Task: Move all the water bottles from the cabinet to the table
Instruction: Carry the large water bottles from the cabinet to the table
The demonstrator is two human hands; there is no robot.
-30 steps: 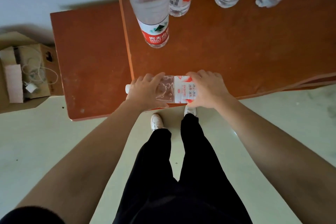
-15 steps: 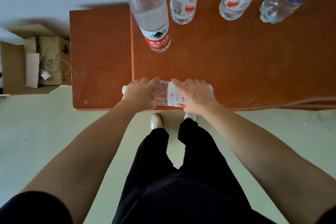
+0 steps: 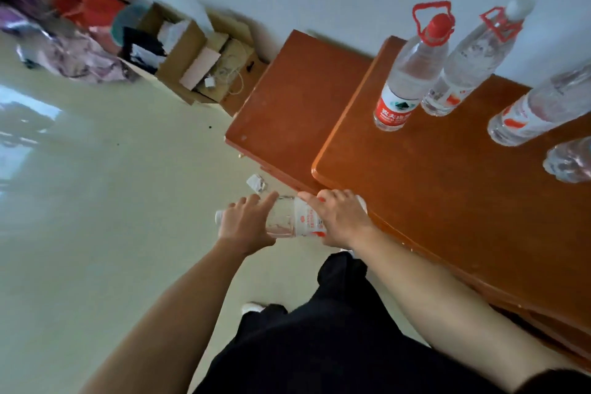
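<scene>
- Both hands grasp one clear bottle (image 3: 292, 217), which lies sideways in the air.
- left hand (image 3: 246, 224) wraps the neck end, fingers curled over the top; the white cap (image 3: 219, 216) pokes out past it.
- right hand (image 3: 339, 221) clasps the base end, fingers over the red-and-white label.
- The clear bottle sits at the near left corner of the desk (image 3: 447, 208), mostly over the floor (image 3: 96, 201); can't tell if it touches the desk edge.
- Four bottles stand on the desk toward the wall: red-label bottle (image 3: 406, 83) with red cap and red carry loop; second bottle (image 3: 463, 70) just beside it, white cap, red loop; third bottle (image 3: 537, 112) further right; fourth bottle (image 3: 569, 163) cut off by the frame's right edge.
- Lower brown cabinet top (image 3: 287, 99) adjoins the desk on the left.
- Open cardboard box (image 3: 198, 64) with cables and papers beside the cabinet, against the wall.
- Crumpled paper scrap (image 3: 256, 183) on the floor near the hands.
- Black trousers (image 3: 319, 345) and one white shoe (image 3: 252, 307) below.
- Far left: blurred red and purple clutter.
</scene>
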